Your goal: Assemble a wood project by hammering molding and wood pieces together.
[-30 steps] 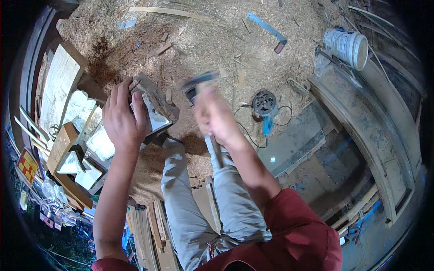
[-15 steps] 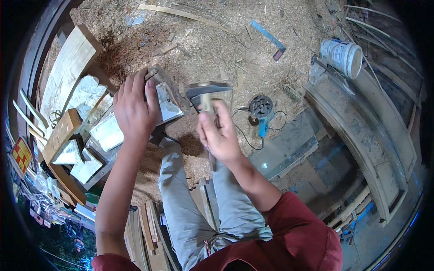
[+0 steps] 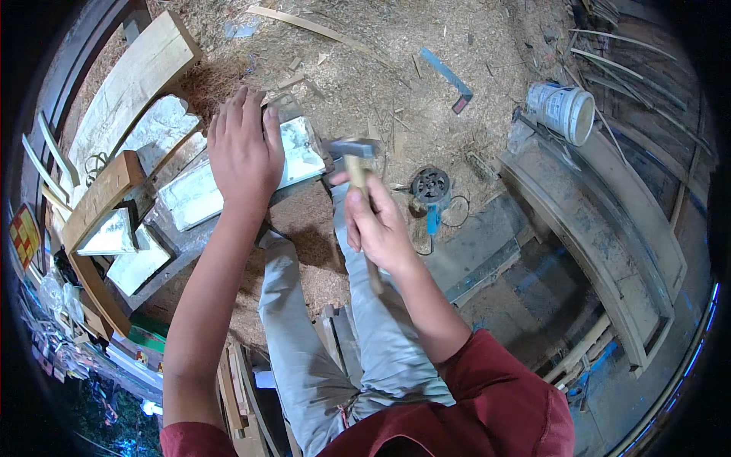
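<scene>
While right hand (image 3: pixel 375 227) grips hammer (image 3: pixel 355 169), left (image 3: pixel 245 164) over board (image 3: pixel 300 157)

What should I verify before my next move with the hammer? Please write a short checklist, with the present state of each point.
1. Right hand gripping the hammer: ok.
2. Left hand apart from the hammer: ok.
3. Left hand pressing firmly on the white-faced board: cannot tell.
4. Hands protected: not ok, both bare.
5. Blue power tool away from both hands: ok.
6. Wood shavings swept away: not ok, widely scattered.

the right hand (image 3: pixel 375 227) grips a hammer (image 3: pixel 355 166), left hand (image 3: pixel 245 161) over white slab (image 3: pixel 303 154).
</scene>
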Demonstrator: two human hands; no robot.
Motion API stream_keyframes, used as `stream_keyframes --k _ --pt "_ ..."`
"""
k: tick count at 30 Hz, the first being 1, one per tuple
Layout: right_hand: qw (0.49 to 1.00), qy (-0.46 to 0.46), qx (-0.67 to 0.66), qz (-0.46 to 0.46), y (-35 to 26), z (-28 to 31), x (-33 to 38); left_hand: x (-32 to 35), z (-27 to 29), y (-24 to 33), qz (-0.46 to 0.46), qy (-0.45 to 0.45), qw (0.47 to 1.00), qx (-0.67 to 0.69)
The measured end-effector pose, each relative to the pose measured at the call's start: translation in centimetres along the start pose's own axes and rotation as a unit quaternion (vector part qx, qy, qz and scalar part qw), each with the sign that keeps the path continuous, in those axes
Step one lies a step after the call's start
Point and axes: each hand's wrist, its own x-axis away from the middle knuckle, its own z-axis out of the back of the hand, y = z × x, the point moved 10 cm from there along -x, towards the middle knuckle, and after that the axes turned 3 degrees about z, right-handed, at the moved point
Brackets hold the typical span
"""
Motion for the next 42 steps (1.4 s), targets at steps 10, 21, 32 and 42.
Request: stream_keyframes --k 10,21,32,42 --pt "0.996 0.055 0.041 0.056 2.9 1.1 -0.3 0.2 -0.8 -0.6 0.014 -0.078 0.996 0.033" --pt "0.909 0.061 0.339 0.237 -1.2 4.1 -1.9 0.3 -0.4 0.2 -0.011 -0.025 0.998 0.055" --pt "0.930 -0.048 0.096 0.352 1.8 7.7 -6.3 0.4 -0.5 -1.1 0.030 0.036 0.999 -0.009" --pt "0.854 -0.135 0.177 0.471 -0.7 5.1 -10.3 1.0 -1.6 -2.4 0.080 -0.011 0.996 -0.037"
